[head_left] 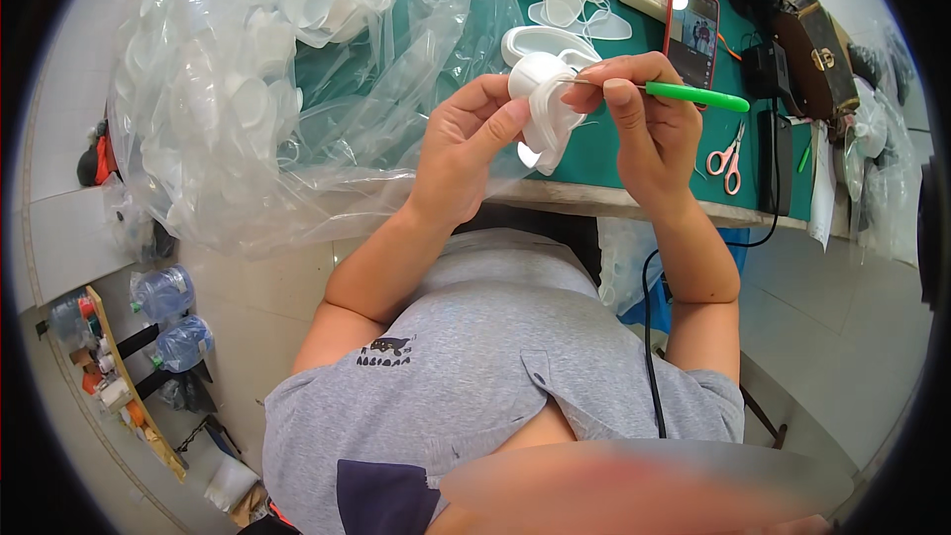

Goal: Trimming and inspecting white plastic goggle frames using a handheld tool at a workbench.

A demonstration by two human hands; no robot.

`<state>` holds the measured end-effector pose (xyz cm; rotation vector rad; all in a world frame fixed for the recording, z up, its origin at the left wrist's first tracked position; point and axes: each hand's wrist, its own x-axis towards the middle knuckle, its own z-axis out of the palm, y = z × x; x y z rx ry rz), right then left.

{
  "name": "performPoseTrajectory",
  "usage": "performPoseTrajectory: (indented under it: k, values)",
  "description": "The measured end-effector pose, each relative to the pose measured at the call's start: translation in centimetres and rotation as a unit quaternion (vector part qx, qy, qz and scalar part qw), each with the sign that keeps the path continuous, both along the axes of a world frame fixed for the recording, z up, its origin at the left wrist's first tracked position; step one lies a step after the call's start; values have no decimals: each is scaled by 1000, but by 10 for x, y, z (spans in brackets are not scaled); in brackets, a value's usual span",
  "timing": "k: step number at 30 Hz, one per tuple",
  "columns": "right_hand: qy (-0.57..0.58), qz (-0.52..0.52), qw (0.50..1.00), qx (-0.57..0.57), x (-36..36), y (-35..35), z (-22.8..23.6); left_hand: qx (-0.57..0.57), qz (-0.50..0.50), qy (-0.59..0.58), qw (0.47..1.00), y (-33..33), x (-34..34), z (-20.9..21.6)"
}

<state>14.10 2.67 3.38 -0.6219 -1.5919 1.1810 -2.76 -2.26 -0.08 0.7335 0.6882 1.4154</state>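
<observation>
My left hand grips a white moulded piece, shaped rather like a small shoe, above the table's near edge. Between the thumb and fingers of my right hand is a thin metal hook or awl with a green handle. Its shaft reaches left to the upper rim of the white piece; fingers and rim hide the exact tip. Just behind the hands lies another white, oval-rimmed piece on the green table mat.
A big clear plastic bag of translucent sole-shaped pieces covers the left side. More such pieces lie at the back. On the right are a phone, pink-handled scissors, a brown case and a black cable hanging past the edge.
</observation>
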Motion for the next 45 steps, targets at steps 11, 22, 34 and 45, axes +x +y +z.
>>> performPoseTrajectory:
  k: [11,22,34,45]
  values:
    - [-189,-177,900,351,8,26,4,23,-9,50,998,-3,2,1]
    - [43,42,998,-19,0,14,6,-28,-22,-39,999,-3,-3,5]
    - [33,47,998,-36,-7,14,-4,-15,-26,-14,999,-5,-6,4]
    - [-163,-87,941,284,14,25,1,-1,-32,-16,999,3,19,3]
